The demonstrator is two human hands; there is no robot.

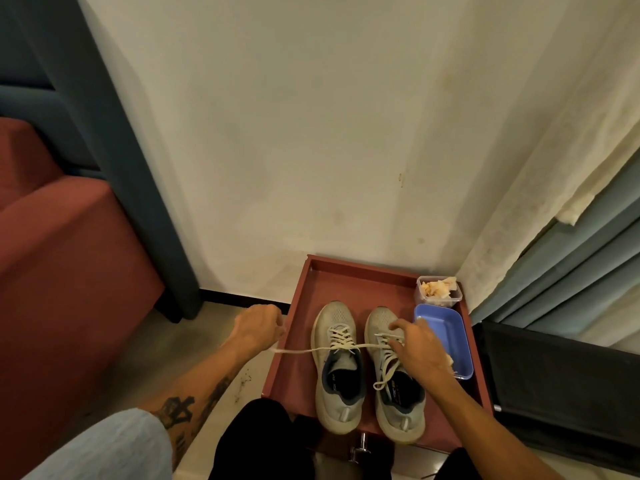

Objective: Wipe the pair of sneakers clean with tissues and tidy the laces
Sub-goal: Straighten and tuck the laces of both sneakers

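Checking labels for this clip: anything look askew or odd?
Yes: one lace of the right sneaker runs taut sideways over the left sneaker, pulled by the left hand; another loop hangs loose.

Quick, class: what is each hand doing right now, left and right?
Left hand: grips the lace end, pulled taut.
Right hand: pinches that lace at the right sneaker.

A red tray [360, 264] sits on the floor [194, 344] by the wall. On it stand a left sneaker [335, 403] and a right sneaker [398, 396], side by side, toes to the wall. Right of them lies a blue tub [446, 337]. Just behind it, in the tray's far right corner, stands a clear box [421, 296] of tissues [438, 288].
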